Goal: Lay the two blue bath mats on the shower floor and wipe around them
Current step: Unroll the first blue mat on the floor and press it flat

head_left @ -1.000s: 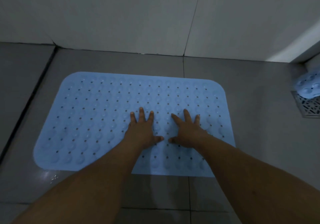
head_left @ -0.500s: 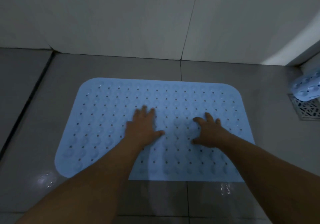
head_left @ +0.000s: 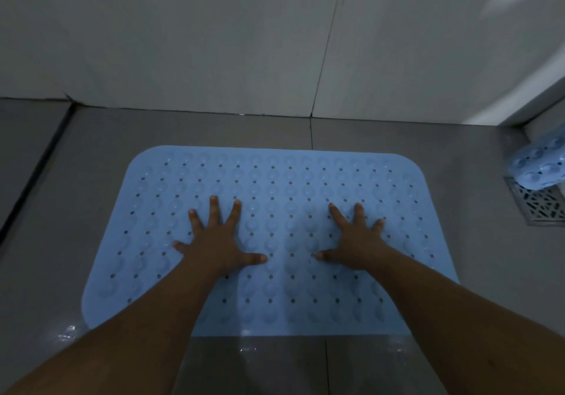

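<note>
Both the left hand (head_left: 218, 246) and the right hand (head_left: 356, 242) press down with fingers spread on the first mat (head_left: 275, 180), which lies flat on the shower floor (head_left: 91, 156). The second mat (head_left: 539, 167) waits bunched over the drain (head_left: 541, 203); laying it and wiping appear to remain.

Left hand (head_left: 220, 243) and right hand (head_left: 356, 242) flat, fingers (head_left: 214, 208) splayed

You have no readable text, label, brand, number or sign anywhere in your view: none on the blue bath mat (head_left: 275, 180), the floor drain grate (head_left: 541, 205) or the wall tiles (head_left: 183, 43).
</note>
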